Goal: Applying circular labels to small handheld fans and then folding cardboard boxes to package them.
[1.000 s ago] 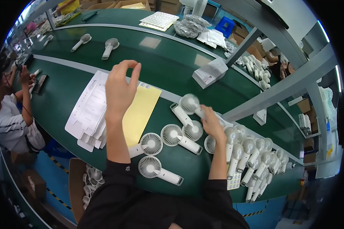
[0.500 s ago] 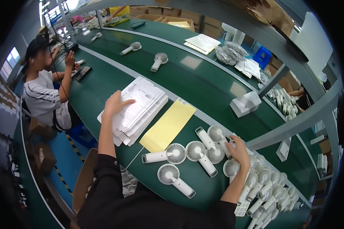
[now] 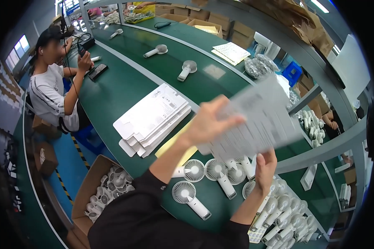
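A flat, unfolded white carton [image 3: 262,120], smeared by motion, hangs tilted over the table's right half. My left hand [image 3: 210,124] is closed on its left side, with the thumb across the printed face. Just below the carton's lower edge is my right hand [image 3: 265,170], upright, thumb and fingers apart; whether it touches the carton I cannot tell. A stack of flat white cartons [image 3: 147,114] lies to the left. A yellow sheet [image 3: 183,154] is partly covered by my left forearm. Several white handheld fans [image 3: 184,191] lie near me, some partly hidden by the carton and my arms.
A heap of white fans [image 3: 284,211] covers the table's near right. An open cardboard box [image 3: 81,211] of white parts stands at lower left. A grey metal frame post [image 3: 332,147] rises at right. At left, a seated person [image 3: 54,91] holds a dark device.
My left hand has gone from the stack to the right and now carries a flat carton. My right hand has left the fans and risen beneath the carton's edge. The view has shifted slightly.
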Demonstrator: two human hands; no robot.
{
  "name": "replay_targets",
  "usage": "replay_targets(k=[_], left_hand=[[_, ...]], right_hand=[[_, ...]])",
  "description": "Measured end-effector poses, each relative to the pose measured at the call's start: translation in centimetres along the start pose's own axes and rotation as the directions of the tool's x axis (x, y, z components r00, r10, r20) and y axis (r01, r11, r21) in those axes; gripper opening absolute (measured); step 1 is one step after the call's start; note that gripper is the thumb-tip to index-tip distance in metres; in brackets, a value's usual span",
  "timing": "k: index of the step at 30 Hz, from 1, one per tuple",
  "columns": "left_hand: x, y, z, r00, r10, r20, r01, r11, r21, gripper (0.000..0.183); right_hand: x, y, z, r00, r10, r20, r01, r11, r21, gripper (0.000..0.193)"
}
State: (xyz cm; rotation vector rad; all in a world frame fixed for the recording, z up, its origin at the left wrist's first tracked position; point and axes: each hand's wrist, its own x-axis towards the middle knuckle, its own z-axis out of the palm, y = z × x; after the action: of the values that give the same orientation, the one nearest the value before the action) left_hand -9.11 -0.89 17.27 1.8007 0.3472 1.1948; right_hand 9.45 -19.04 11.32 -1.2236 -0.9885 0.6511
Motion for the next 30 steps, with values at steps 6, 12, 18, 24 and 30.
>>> replay_targets(k=[6, 12, 18, 24, 30], left_hand=[[-1.5, -1.0, 5.7, 0.992, -0.025, 0.12, 0.041, 0.991, -0.127, 0.041], [-0.7, -0.8, 6.4, 0.985, 0.153, 0.079, -0.144, 0.984, -0.108, 0.051], [-0.8, -0.8, 5.7, 0.918, 0.381, 0.112, -0.395, 0.905, 0.159, 0.064], [-1.1, 0.3, 4.8, 0.937, 0.323, 0.134, -0.337, 0.935, 0.105, 0.054], [-1.0, 0.9, 2.4, 0.938, 0.152, 0.312, -0.201, 0.971, 0.132, 0.046]], right_hand=[[-2.2, -1.4, 0.1, 0.999, -0.032, -0.016, 0.024, 0.925, -0.38, 0.055], [-1.8, -1.9, 0.3, 0.981, -0.055, -0.186, -0.026, 0.914, -0.404, 0.04], [-1.7, -3.0, 1.8, 0.987, -0.159, -0.028, 0.087, 0.67, -0.737, 0.031], [-1.8, -4.4, 1.3, 0.996, -0.089, 0.015, 0.074, 0.706, -0.704, 0.031], [-1.5, -5.4, 0.8, 0.992, 0.035, 0.121, 0.058, 0.728, -0.683, 0.04]])
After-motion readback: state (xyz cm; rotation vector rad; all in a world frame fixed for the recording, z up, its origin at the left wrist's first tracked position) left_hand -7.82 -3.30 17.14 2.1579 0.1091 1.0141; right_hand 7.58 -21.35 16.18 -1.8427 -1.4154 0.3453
